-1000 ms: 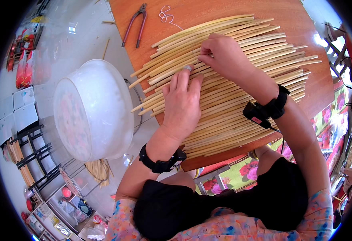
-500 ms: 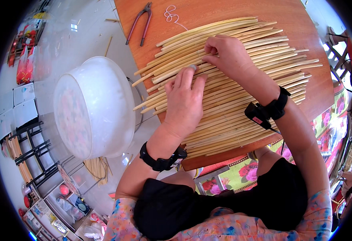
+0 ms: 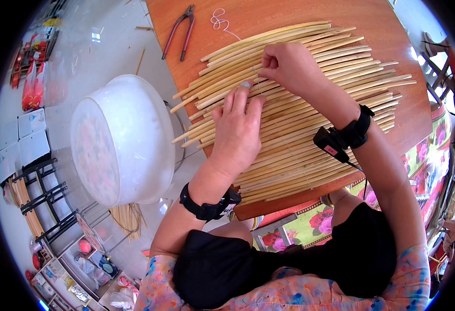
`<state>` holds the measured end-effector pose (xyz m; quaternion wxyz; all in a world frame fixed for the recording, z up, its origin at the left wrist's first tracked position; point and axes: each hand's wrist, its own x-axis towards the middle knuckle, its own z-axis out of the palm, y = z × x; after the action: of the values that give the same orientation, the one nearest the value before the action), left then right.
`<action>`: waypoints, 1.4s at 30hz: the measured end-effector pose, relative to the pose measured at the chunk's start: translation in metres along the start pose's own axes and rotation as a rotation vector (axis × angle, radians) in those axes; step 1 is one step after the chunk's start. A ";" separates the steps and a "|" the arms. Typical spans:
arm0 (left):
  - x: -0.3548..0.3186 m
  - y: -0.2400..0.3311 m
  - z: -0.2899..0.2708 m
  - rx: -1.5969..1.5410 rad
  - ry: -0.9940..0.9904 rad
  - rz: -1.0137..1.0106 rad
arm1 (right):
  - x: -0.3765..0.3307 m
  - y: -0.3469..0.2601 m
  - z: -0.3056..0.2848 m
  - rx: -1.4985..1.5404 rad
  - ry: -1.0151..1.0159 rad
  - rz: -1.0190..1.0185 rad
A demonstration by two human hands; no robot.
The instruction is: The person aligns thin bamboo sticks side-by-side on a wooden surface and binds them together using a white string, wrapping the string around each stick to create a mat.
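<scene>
Many pale yellow plant stalks lie side by side in a mat on the brown wooden table, their ends uneven. Above the middle of the mat, my right hand is closed in a pinch, thumb against curled fingers; what it pinches, if anything, is too small to make out. My left hand rests on the stalks just nearer and to the left, fingers reaching forward and apart, with a greyish band around one fingertip. A white thread loops on the table beyond the mat, one end running toward the stalks.
Red-handled pliers lie on the table at the far left. A large whitish translucent tub stands on its side left of the table. On the floor nearby are a bundle of stalks and an open storage box. Flowered fabric shows below the table's near edge.
My right hand has shifted slightly to the left and its fingers are curled a little tighter. My left hand stays in nearly the same place on the stalks.
</scene>
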<state>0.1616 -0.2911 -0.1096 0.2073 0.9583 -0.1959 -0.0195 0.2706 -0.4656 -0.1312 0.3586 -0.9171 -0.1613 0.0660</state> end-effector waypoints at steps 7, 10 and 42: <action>0.002 0.000 -0.001 0.011 -0.002 0.018 | 0.005 -0.004 -0.004 -0.034 -0.043 0.043; 0.003 0.000 -0.002 0.006 0.008 0.033 | 0.005 -0.004 -0.004 -0.036 -0.025 0.033; 0.010 -0.009 -0.014 0.038 -0.064 0.049 | 0.007 -0.001 -0.008 -0.078 -0.014 0.061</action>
<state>0.1757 -0.2824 -0.1002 0.1830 0.9559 -0.2260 -0.0414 0.2789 -0.4674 -0.1247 0.3190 -0.9345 -0.1380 0.0769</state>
